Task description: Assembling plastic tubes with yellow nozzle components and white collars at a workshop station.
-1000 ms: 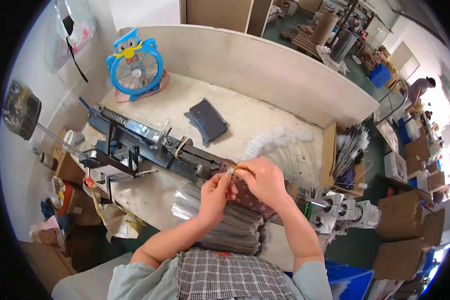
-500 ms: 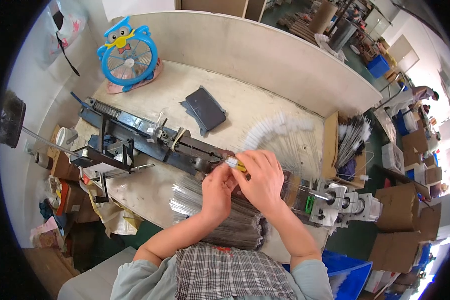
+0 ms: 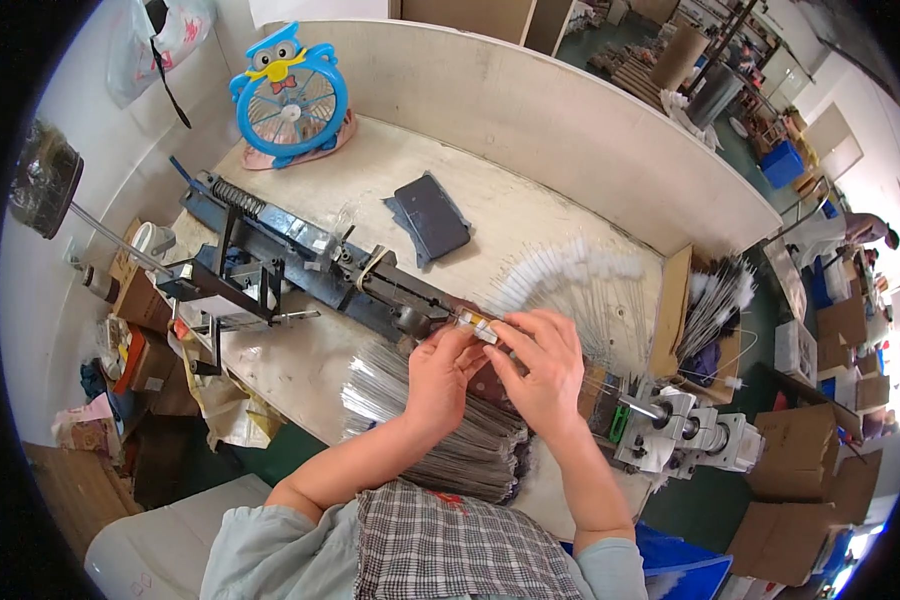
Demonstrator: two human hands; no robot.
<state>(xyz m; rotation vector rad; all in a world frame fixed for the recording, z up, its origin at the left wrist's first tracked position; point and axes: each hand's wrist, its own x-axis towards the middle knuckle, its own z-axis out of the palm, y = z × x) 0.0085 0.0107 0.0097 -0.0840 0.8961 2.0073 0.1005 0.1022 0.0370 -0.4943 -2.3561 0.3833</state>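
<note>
Between my hands, at the end of the long metal bench machine (image 3: pixel 310 260), is a small yellow-and-white piece (image 3: pixel 481 326) whose kind I cannot make out. My right hand (image 3: pixel 547 368) pinches it from the right with thumb and fingers. My left hand (image 3: pixel 438 382) is closed at its left end, fingertips pressed together against it. Under my wrists lies a thick bundle of thin metal wires (image 3: pixel 460 445). Beyond my right hand, white-tipped wire brushes (image 3: pixel 570 270) are fanned out on the table.
A silver clamp-like mechanism (image 3: pixel 685 425) stands at the table's right end. Behind it, a cardboard box (image 3: pixel 673 310) holds more brushes. A dark flat phone-like object (image 3: pixel 432 217) lies mid-table. A blue toy-shaped fan (image 3: pixel 288 108) stands far left. A low wall (image 3: pixel 560 110) borders the back.
The whole view has shifted slightly. The small piece has turned between my fingers and shows more of its white part; my right fingers have moved a little along it.
</note>
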